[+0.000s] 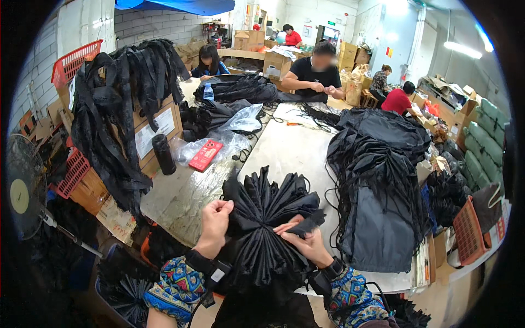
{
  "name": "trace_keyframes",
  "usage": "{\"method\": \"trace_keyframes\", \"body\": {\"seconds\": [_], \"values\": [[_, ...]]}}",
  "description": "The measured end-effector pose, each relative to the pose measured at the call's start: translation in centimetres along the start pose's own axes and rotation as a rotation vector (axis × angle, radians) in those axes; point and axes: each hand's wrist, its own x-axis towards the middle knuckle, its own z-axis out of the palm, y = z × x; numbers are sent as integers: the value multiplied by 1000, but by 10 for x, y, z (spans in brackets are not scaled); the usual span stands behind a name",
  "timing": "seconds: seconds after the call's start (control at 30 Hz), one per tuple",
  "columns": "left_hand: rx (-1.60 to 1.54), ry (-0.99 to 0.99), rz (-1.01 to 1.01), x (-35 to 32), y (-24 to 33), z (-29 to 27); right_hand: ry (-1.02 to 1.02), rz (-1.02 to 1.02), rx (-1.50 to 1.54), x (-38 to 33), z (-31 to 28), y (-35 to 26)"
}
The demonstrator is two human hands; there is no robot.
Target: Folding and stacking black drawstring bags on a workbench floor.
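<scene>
A piece of black fabric (257,257), gathered at its centre with pleats fanning out all round, lies over the table's near edge before me. At its left rim my left hand (214,227) is closed, thumb and fingers pinched on the fabric's edge. My right hand (307,245) lies on the right of the gathered centre, its fingers closed on a fold of the same fabric. A loose flap stands up beside the right fingers. Both wrists carry black straps, and patterned sleeve covers (178,284) wrap my forearms.
A tall pile of black fabric bags with cords (377,224) covers the table's right side. Left stand a red phone (206,155), a black bottle (163,154) and black strips (117,109) over a box. A fan (24,191) stands far left. Across the table, a person (314,74) works.
</scene>
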Motion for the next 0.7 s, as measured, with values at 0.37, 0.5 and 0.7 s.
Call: {"method": "trace_keyframes", "body": {"seconds": [0.37, 0.5, 0.7], "values": [[276, -363, -306, -32, -14, -33, 348, 458, -120, -73, -33, 132], [199, -407, -312, -31, -8, -32, 141, 451, -36, -20, -3, 54], [-266, -460, -501, 1, -16, -40, 76, 105, 177, 42, -24, -40]]}}
